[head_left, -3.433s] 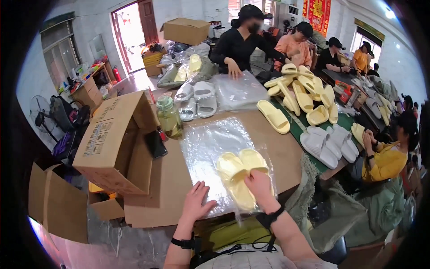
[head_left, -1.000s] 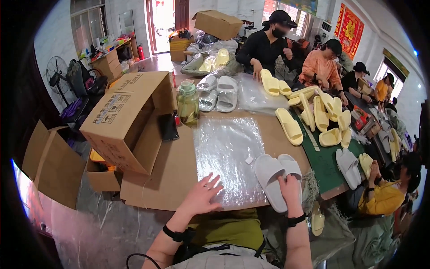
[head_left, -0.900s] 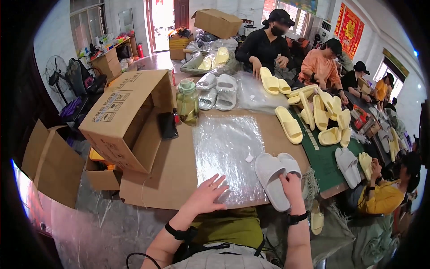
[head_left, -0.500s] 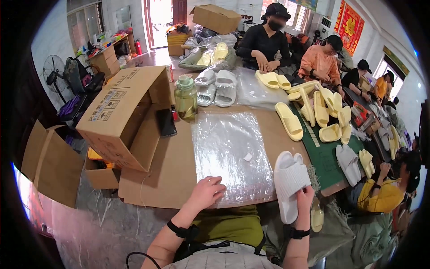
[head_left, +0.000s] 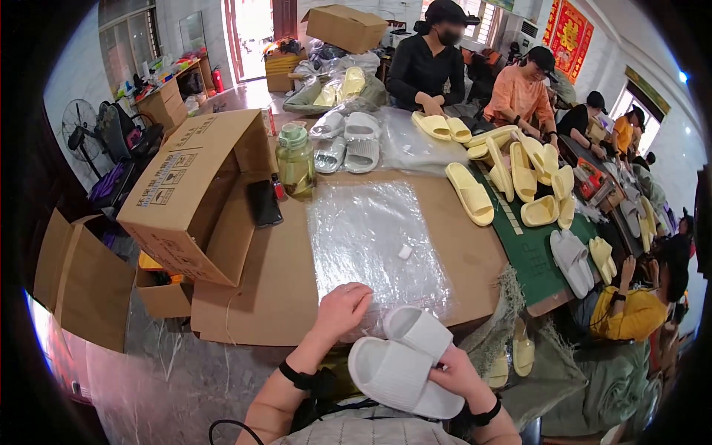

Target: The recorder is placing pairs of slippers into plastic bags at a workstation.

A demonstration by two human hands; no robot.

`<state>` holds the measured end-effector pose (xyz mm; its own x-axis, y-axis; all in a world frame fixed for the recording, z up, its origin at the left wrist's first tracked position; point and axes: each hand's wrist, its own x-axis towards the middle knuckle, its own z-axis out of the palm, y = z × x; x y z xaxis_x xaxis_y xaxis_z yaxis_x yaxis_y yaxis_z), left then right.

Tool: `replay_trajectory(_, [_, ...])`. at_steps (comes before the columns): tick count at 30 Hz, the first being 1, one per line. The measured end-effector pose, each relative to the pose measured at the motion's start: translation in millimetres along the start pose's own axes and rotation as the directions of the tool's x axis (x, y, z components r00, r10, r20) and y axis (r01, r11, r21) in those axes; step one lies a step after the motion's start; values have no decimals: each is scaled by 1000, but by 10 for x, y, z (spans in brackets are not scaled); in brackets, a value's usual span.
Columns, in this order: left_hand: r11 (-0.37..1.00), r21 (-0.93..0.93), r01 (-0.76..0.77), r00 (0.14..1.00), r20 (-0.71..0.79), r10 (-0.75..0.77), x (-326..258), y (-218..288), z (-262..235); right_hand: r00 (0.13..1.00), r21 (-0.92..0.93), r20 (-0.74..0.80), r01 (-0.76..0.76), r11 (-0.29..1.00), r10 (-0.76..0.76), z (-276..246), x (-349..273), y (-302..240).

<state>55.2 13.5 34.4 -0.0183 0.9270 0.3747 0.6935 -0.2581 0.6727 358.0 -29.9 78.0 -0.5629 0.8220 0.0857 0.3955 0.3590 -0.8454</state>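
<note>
A pair of white ribbed slippers (head_left: 404, 363) hangs in front of my body at the table's near edge, one overlapping the other. My right hand (head_left: 458, 374) grips them by their right side. My left hand (head_left: 344, 310) is just left of the upper slipper, at the lower edge of a clear plastic bag (head_left: 363, 230). Its fingers stretch loosely to the right with nothing visible in them. The bag lies flat on a cardboard sheet (head_left: 285, 297), and a small white packet (head_left: 405, 253) rests on it.
An open cardboard box (head_left: 182, 200) stands left, beside a black phone (head_left: 264, 203) and a green-lidded jar (head_left: 296, 161). Bagged white slippers (head_left: 363, 141) lie behind the bag. Yellow slippers (head_left: 470, 194) spread to the right, over a green mat (head_left: 530, 256). Co-workers (head_left: 429, 63) sit beyond.
My right hand has brought the white slippers left and down toward my body, turning them. My left hand has shifted slightly, its fingers closer together. The view has shifted a little.
</note>
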Motion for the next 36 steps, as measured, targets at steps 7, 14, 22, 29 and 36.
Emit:
replay_trajectory(7, [947, 103, -303, 951, -30, 308, 18, 251, -140, 976, -235, -206, -114, 965, 65, 117, 246, -64])
replay_trajectory(14, [891, 118, -438, 895, -35, 445, -16, 466, -157, 944, -312, -328, -138, 940, 29, 338, 688, 45])
replay_trajectory(22, [845, 37, -533, 845, -36, 534, -11, 449, -193, 949, -364, -299, -18, 931, -99, 751, 1222, 536])
replay_trajectory(29, [862, -38, -505, 862, 20, 506, -118, 459, -236, 848, -308, -518, -64, 949, -111, 865, 1715, 603])
replay_trajectory(36, [858, -295, -419, 885, 78, 459, -142, 439, -338, 868, -414, -451, 1, 910, -206, 994, 1808, 216])
